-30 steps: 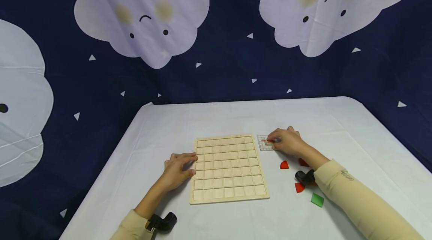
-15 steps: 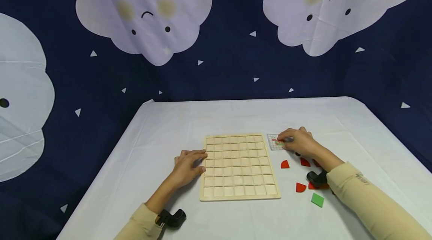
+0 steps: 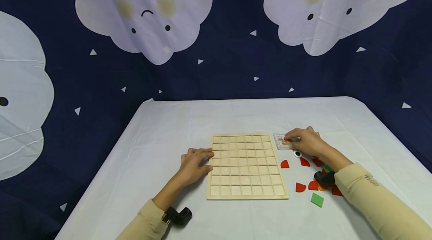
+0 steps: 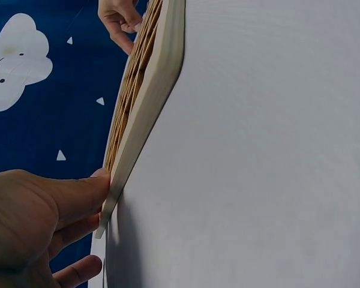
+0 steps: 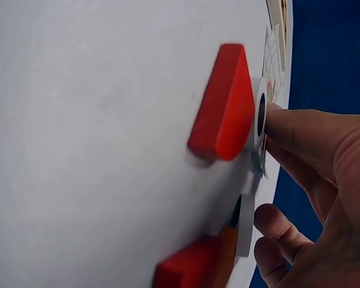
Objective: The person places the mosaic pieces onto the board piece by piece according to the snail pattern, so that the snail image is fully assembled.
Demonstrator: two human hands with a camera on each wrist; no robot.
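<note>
A pale wooden grid board (image 3: pixel 248 197) lies flat on the white table. At its left edge is my left hand (image 3: pixel 194 165), with the fingertips and thumb touching the frame side by side; in the left wrist view, the thumb (image 4: pixel 84 195) meets the board's rim (image 4: pixel 147 111). Beyond the board's top right corner lies a small printed grid card (image 3: pixel 279 145) with a red and green pattern. My right hand (image 3: pixel 308 142) pinches the card's right side between thumb and index finger. Close under that hand sits a white disc with a black centre (image 3: pixel 297 153).
Red quarter-round pieces (image 3: pixel 285 164) lie right of the board, some partly under the right forearm. A green piece (image 3: pixel 317 200) is nearest the front. An orange piece (image 3: pixel 323 187) shows by the black wrist camera (image 3: pixel 324 178). A dark blue cloud-print cloth (image 3: pixel 233 71) hangs behind.
The board and the card have slid right, along with both hands, while the nearest red and green pieces keep their places. The black-and-white disc has come into view below the right hand.
</note>
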